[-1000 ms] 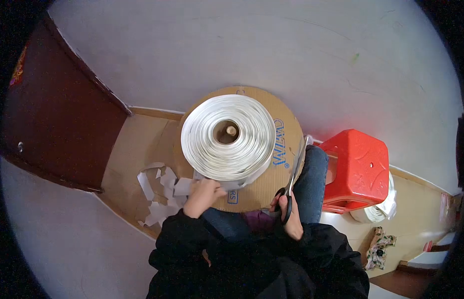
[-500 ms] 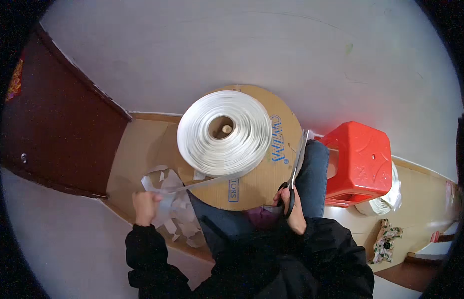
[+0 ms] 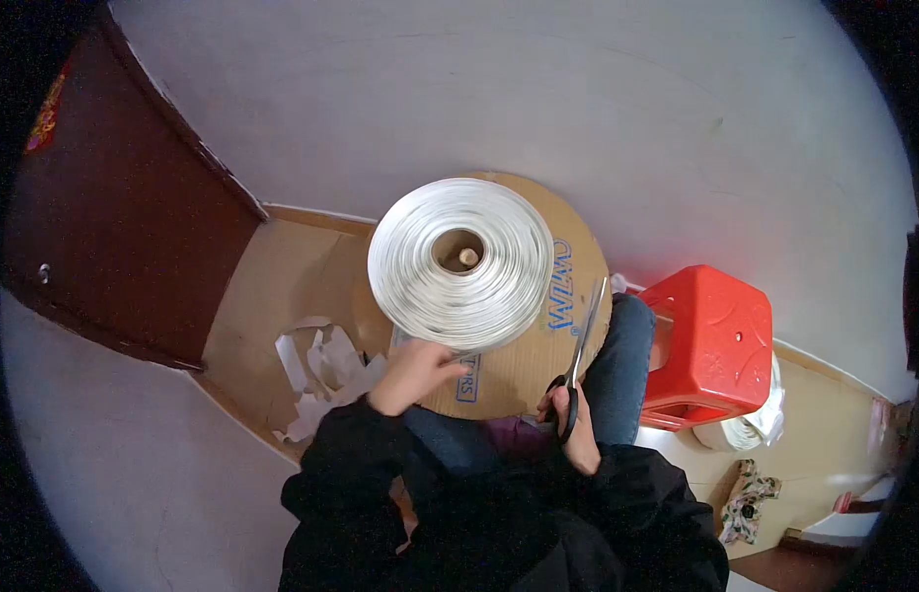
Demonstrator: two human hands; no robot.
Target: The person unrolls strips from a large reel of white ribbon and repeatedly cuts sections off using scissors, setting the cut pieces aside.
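A large roll of white strip (image 3: 405, 281) lies on a round cardboard disc (image 3: 519, 380) in front of me. My left hand (image 3: 418, 375) is at the roll's near edge, fingers bent towards the thumb. What they pinch, if anything, is hidden there. Low on the right, my right hand (image 3: 576, 431) is closed around the black handles of a pair of scissors (image 3: 583, 345). The blades point away from me, over the disc's right side.
Loose white strips (image 3: 326, 370) lie on the floor to the left. A red plastic stool (image 3: 721, 340) stands at the right, with another white roll (image 3: 731, 434) behind it. A floral cloth item (image 3: 751, 503) lies farther right. A brown door (image 3: 124, 207) is at the left.
My left hand has moved right, from the strip stretched out at the left to the roll's near edge. The stretched length no longer shows. My right hand still holds the scissors.
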